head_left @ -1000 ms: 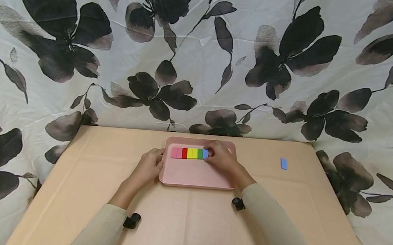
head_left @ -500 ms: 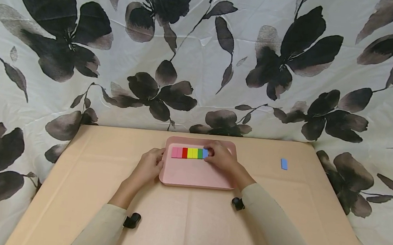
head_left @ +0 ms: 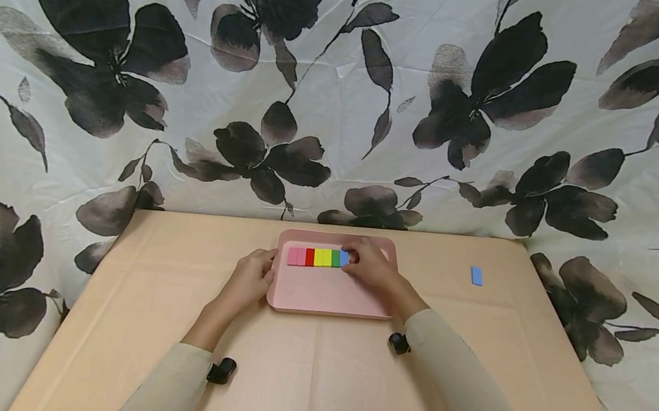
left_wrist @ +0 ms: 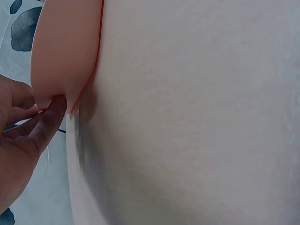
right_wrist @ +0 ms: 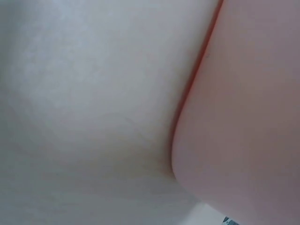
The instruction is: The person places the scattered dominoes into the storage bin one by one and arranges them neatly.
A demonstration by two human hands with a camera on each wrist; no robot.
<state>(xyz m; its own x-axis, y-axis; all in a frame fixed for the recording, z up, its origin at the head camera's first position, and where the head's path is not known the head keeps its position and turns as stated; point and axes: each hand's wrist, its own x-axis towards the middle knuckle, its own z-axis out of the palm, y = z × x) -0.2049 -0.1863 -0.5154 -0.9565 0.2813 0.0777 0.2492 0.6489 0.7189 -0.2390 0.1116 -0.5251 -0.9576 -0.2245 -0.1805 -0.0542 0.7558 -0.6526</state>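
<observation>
A pink tray (head_left: 332, 296) lies at the far side of the table. In it, a row of small rectangular tiles runs from pink (head_left: 296, 256) through red (head_left: 309, 257) and yellow (head_left: 322, 257) to green (head_left: 335, 258) and blue (head_left: 344, 257). My left hand (head_left: 251, 279) holds the tray's left edge; in the left wrist view its thumb (left_wrist: 54, 115) presses the tray wall. At the row's right end, my right hand (head_left: 374, 267) pinches the blue tile, its fingers hiding part of it. The right wrist view shows only tray and table, no hand.
Another blue tile (head_left: 476, 276) lies alone on the table (head_left: 439, 364), right of the tray. Behind the table hangs a white cloth (head_left: 369, 169) with dark flowers. A black wrist camera (head_left: 222, 370) sits on the left wrist, and another (head_left: 399, 343) on the right.
</observation>
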